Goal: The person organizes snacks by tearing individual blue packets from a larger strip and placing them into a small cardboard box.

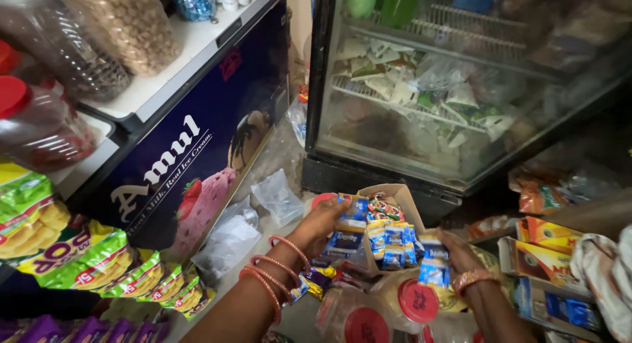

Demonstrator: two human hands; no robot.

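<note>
My left hand [319,226], with orange bangles on the wrist, grips a stack of small blue snack packets [347,232] over an open cardboard box [401,199]. Inside the box stand more blue packets [390,241] in a row, with red and green ones behind. My right hand [454,257], wearing a bracelet, holds a small blue-and-white packet [434,264] at the box's right side. Both hands are low in the head view, near the floor.
A dark blue chest freezer [197,145] stands at left with jars [125,27] on top. A glass-door cooler [461,86] faces me. Green snack strips [99,264] hang at lower left. Red-lidded plastic jars [408,303] and orange cartons [546,251] crowd the floor.
</note>
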